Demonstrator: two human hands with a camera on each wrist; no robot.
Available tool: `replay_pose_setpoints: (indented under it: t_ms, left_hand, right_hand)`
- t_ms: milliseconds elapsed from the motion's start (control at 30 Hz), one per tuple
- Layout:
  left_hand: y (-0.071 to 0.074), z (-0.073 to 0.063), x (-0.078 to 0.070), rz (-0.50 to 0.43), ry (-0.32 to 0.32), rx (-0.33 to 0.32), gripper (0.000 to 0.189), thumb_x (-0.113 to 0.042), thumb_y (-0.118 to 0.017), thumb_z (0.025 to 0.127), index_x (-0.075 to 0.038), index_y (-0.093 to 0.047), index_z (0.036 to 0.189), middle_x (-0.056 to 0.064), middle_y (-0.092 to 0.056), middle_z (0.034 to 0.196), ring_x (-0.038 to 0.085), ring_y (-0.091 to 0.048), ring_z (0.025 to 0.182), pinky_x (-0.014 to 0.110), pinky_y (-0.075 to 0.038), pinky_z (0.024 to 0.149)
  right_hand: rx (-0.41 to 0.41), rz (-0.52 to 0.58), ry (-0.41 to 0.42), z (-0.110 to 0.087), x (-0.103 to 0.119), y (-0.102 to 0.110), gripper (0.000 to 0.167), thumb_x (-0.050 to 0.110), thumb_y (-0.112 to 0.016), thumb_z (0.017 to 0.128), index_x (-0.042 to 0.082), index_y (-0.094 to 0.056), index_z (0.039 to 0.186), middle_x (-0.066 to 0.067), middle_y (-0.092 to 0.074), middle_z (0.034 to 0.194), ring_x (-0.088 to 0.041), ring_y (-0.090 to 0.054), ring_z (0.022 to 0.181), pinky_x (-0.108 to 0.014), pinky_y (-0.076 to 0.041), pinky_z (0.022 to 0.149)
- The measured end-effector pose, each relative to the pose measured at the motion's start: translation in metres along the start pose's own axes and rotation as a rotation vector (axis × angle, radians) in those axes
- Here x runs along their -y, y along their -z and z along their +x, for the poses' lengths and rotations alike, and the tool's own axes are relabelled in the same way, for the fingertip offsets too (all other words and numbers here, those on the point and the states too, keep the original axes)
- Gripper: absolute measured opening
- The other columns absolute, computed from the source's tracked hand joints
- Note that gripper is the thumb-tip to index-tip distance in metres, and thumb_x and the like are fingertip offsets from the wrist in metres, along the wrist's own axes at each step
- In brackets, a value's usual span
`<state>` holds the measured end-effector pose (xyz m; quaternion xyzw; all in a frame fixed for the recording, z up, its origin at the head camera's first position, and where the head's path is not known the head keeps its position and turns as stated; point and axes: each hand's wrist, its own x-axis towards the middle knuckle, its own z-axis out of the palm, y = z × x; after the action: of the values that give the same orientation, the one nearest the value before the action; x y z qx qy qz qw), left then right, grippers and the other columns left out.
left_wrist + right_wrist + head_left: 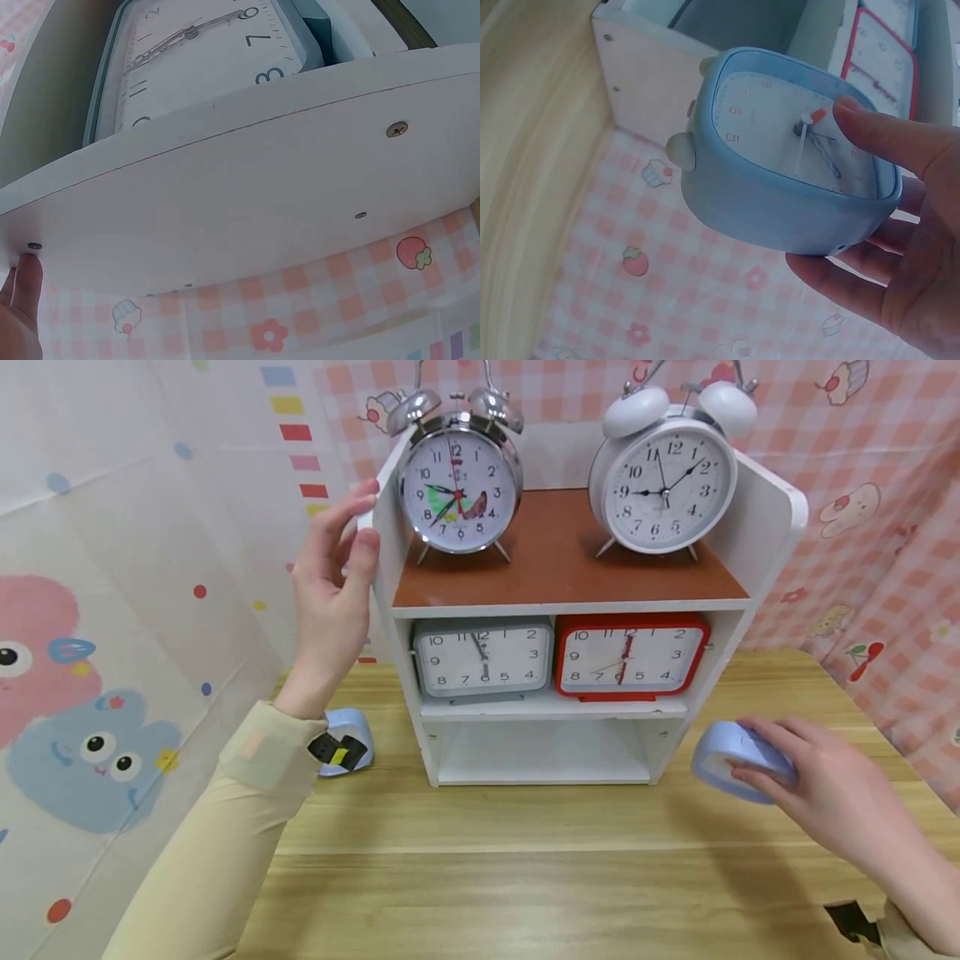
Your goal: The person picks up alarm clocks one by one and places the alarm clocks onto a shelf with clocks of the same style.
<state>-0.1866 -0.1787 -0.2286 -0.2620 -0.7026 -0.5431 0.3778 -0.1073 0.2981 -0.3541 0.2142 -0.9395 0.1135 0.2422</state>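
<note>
My right hand [832, 785] holds a small light-blue alarm clock [780, 202] above the table, right of the white shelf [551, 710]. Its thumb lies over the clock's face in the right wrist view, the other fingers behind and under the body. My left hand [333, 581] touches the shelf's upper left side panel, thumb at the front edge. In the left wrist view, fingers [28, 285] lie nearly straight against the panel's outer face. Another light-blue object [347, 727], partly hidden by the left wrist, stands on the table left of the shelf.
A silver twin-bell alarm clock [461, 485] and a white one [663, 485] stand on the brown top board [555, 560]. Below sit a grey clock [483, 658] and a red-framed clock [632, 656]. Patterned cloth [847, 435] hangs behind the wooden table [495, 877].
</note>
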Motion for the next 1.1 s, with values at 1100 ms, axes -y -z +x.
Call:
replay_pose_setpoints:
  t_ms: [1100]
  left_hand:
    - [-0.001, 0.0, 0.0, -0.025, -0.014, -0.013, 0.037, -0.019, -0.057, 0.109, 0.002, -0.057, 0.14, 0.012, -0.057, 0.157, 0.019, -0.053, 0.147, 0.037, -0.046, 0.125]
  right_hand:
    - [-0.041, 0.203, 0.208, 0.025, 0.079, -0.023, 0.068, 0.01, -0.097, 0.067, 0.015, -0.073, 0.13, -0.002, -0.074, 0.115, -0.02, -0.072, 0.094, -0.041, -0.063, 0.072]
